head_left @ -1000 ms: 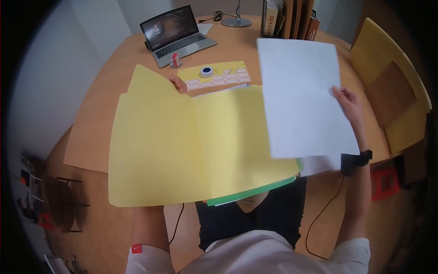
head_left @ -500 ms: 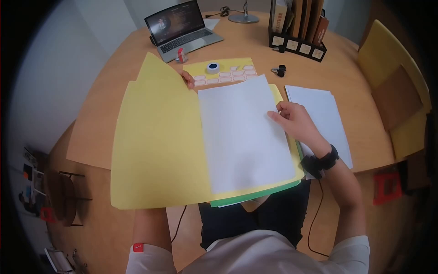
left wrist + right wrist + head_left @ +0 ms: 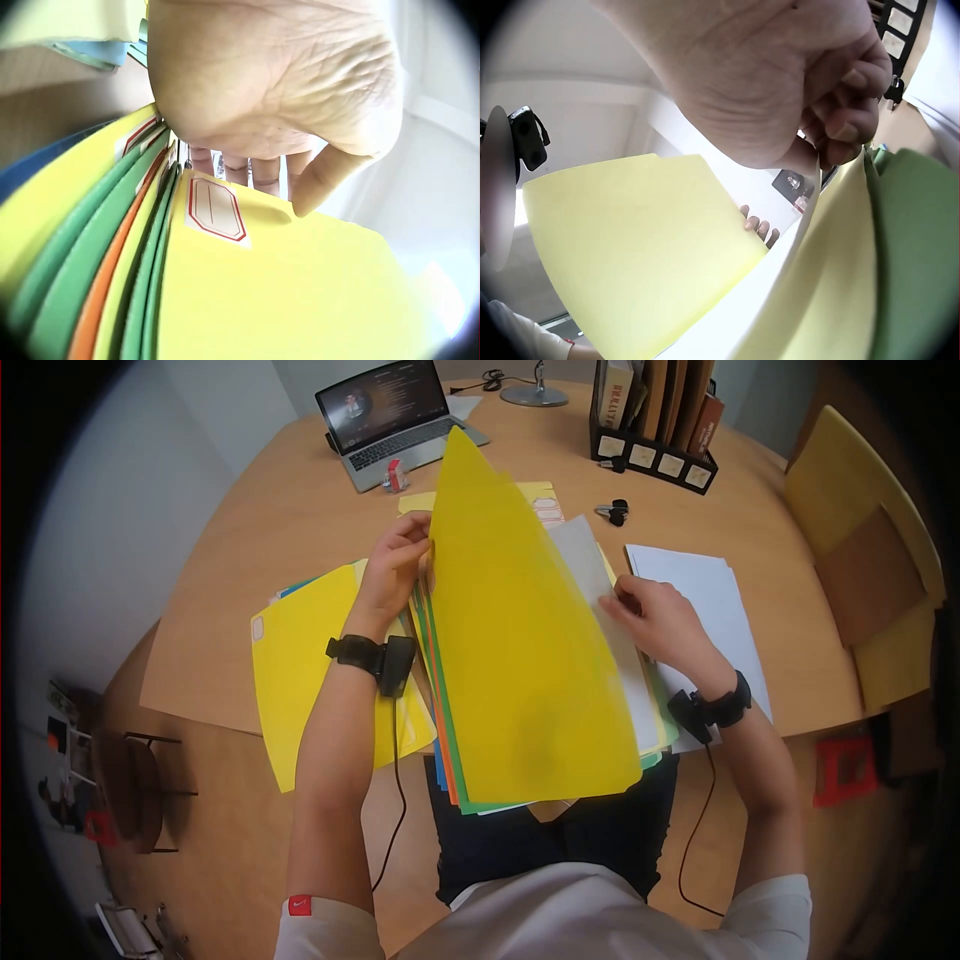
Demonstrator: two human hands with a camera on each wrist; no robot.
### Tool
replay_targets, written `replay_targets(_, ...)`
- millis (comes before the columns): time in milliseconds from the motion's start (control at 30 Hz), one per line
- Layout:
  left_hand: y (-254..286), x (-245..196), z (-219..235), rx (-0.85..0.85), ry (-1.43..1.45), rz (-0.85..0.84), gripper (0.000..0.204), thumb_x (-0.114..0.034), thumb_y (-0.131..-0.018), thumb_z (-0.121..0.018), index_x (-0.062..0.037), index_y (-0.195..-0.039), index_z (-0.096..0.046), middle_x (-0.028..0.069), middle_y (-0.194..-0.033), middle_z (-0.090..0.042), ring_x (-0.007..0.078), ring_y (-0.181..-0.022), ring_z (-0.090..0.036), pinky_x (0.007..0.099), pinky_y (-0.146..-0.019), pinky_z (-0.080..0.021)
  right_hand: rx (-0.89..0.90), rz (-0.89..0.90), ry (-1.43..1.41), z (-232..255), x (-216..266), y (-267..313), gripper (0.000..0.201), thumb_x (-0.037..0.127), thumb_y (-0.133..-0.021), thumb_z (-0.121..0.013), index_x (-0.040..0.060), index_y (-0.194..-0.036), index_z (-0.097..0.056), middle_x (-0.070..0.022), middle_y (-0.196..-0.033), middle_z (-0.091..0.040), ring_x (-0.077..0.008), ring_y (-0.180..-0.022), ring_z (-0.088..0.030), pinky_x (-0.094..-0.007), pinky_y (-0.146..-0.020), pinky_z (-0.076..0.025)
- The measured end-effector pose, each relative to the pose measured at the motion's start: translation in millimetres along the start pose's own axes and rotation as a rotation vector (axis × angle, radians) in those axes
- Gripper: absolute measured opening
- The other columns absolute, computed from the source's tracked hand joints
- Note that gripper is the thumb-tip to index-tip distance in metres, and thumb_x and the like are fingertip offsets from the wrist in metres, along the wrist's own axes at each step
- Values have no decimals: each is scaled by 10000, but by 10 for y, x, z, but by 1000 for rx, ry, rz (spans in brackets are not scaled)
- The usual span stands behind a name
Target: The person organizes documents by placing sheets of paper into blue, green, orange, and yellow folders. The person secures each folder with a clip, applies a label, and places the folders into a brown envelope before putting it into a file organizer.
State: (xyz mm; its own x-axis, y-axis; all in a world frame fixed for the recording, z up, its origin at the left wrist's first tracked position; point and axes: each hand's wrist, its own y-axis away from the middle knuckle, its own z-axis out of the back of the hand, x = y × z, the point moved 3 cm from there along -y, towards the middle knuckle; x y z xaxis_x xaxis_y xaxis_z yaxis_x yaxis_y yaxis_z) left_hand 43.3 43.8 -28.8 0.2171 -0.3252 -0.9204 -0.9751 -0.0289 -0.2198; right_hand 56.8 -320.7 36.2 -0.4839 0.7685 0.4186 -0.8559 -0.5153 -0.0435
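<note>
In the head view, the left hand (image 3: 390,575) holds the left edge of a yellow folder cover (image 3: 530,660) standing half closed over a white sheet (image 3: 585,560). Its thumb lies on the cover near a red-framed label (image 3: 216,210) in the left wrist view, other fingers behind. Thumb and fingers of the right hand (image 3: 660,622) pinch the sheet's right edge, also seen at the right hand (image 3: 780,90) in the right wrist view. Green, orange and blue folders (image 3: 112,277) are stacked beneath. The sheet's lower middle is hidden by the cover.
Another yellow folder (image 3: 300,680) lies at left, white sheets (image 3: 700,610) at right. Farther back are a laptop (image 3: 400,445), a small red-and-white object (image 3: 395,477), a binder clip (image 3: 614,512), a black file rack (image 3: 655,460) and a lamp base (image 3: 534,396). A yellow chair (image 3: 850,490) stands right.
The right hand has brought the white sheet leftward onto the open folder. The left hand has swung the cover up and rightward over it, bringing the other yellow folder into view.
</note>
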Motion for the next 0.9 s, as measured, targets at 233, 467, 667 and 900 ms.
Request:
replay_targets(233,-3,-68,-239,85,-115,-17,388,-30,-901,-597,18,-1286,-576,84,-1145,-669,171,-1072,-616,263,-992,-442,58,43,54,-5,38,9,319,361,-974,-620,54,-1036,-674,-146,-834,-720,-330,-786,-698,-409,-690,-527)
replay_targets(467,32,-115,-383,111,-286,-38,377,-16,-914,-611,-18,-1288,-567,81,-1087,-677,154,-1055,-630,256,-968,-458,68,138,89,20,-71,-22,364,332,-916,-664,56,-1153,-657,-180,-929,-727,-384,-870,-687,-443,-738,-540)
replay_targets(667,18,-104,-343,104,-274,-24,347,3,-921,-595,-23,-1266,-565,78,-1074,-680,157,-1044,-637,256,-972,-461,67,175,59,27,-49,-37,398,330,-919,-658,54,-1205,-655,-192,-973,-726,-395,-899,-680,-450,-755,-542)
replay_targets(900,1,-92,-317,116,-268,-13,297,5,-937,-580,-24,-1232,-582,72,-1071,-678,154,-1054,-632,253,-975,-461,61,167,-12,10,-111,-57,360,320,-930,-657,57,-1175,-667,-179,-936,-728,-365,-856,-688,-428,-727,-530)
